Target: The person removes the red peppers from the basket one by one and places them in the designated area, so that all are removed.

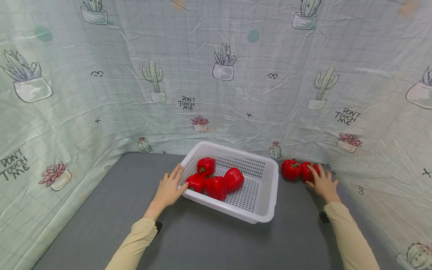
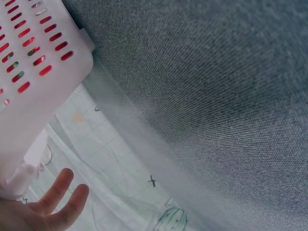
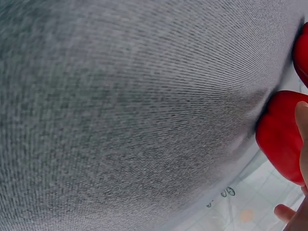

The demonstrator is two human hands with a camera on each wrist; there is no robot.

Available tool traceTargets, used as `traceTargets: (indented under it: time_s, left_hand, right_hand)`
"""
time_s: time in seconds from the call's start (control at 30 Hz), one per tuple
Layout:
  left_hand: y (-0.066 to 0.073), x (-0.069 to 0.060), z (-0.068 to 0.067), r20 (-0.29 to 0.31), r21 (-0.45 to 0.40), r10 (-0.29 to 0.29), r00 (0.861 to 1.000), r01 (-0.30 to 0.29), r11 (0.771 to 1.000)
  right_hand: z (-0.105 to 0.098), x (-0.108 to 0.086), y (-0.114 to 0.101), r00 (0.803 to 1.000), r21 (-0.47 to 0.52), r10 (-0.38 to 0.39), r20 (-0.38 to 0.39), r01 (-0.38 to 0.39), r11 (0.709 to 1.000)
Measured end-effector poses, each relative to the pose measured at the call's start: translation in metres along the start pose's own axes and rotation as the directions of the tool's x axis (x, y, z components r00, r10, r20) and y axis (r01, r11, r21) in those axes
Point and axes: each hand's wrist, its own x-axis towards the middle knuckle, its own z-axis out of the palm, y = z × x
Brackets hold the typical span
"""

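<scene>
Near the middle of the table a white slotted basket holds several red peppers. My left hand rests at its left rim, thumb and fingertips spread along the edge; in the left wrist view two fingers of that hand extend past the basket's corner. Two more red peppers stand side by side right of the basket. My right hand has its thumb and fingers around the right one; the left one is beside it. The right wrist view shows the thumb against the held pepper.
A grey tabletop lies under everything. Behind it and along both sides hangs a pale, wrinkled sheet printed with cacti and lettering, its lower edge close behind the basket and the two peppers.
</scene>
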Motion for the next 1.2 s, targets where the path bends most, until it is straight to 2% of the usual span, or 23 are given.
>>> traceTargets:
  time_s: [0.3,0.57,0.7,0.97,1.2]
  left_hand:
    - [0.0,-0.001,0.001,0.005,-0.002,-0.003,1.0,0.003,1.0]
    - [0.001,-0.001,-0.001,-0.006,-0.01,-0.002,1.0,0.002,1.0]
    - [0.001,-0.001,-0.002,-0.002,-0.012,0.0,1.0,0.0,1.0]
    - [0.0,-0.001,-0.001,0.005,-0.018,0.0,1.0,0.0,1.0]
    - [-0.003,-0.001,0.001,-0.007,-0.019,0.009,1.0,-0.009,1.0]
  right_hand:
    - [-0.006,-0.002,-0.003,0.999,0.033,0.014,0.038,-0.015,0.999]
    - [-0.01,-0.011,-0.01,1.0,0.027,-0.01,0.006,0.01,1.0]
    - [-0.013,-0.016,-0.018,1.0,0.034,-0.009,0.005,0.009,0.999]
    - [-0.016,-0.023,-0.037,0.995,0.041,-0.07,-0.069,0.073,0.996]
    - [-0.023,-0.037,-0.06,0.992,0.063,-0.092,-0.089,0.098,0.993]
